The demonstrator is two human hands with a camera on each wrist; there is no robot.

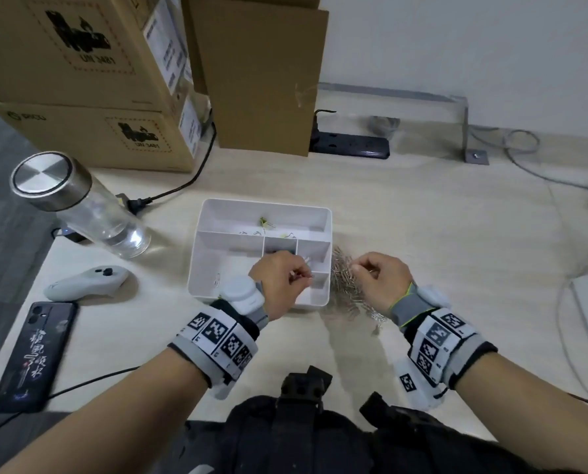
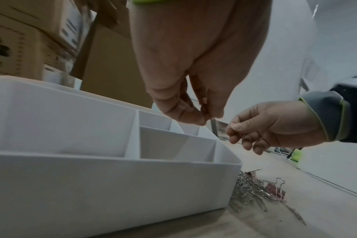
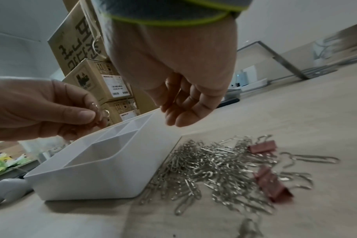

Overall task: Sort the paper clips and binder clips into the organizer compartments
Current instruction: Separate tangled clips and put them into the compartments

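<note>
My left hand (image 1: 278,282) hangs over the right-hand compartments of the white organizer (image 1: 203,234), thumb and fingers pinched around a small clip with wire loops; from the right wrist view I see those loops at the fingertips, but I cannot tell its colour or exact kind. My right hand (image 1: 381,278) sits just beside the organizer's right wall, above the pile of silver paper clips (image 3: 212,167), and the left wrist view shows its thumb and forefinger nipping a thin wire, likely one paper clip. The pile lies on the pale wooden desk (image 1: 439,217) touching the organizer's right side, with two pink binder clips (image 3: 272,185) mixed in at its outer edge. In the organizer's long back compartment rests a green binder clip (image 1: 263,221); a single paper clip (image 1: 217,279) lies in the large left compartment. To the left of the organizer stand a glass bottle (image 1: 80,203), a white controller (image 1: 83,283) and a dark phone (image 1: 35,354).
</note>
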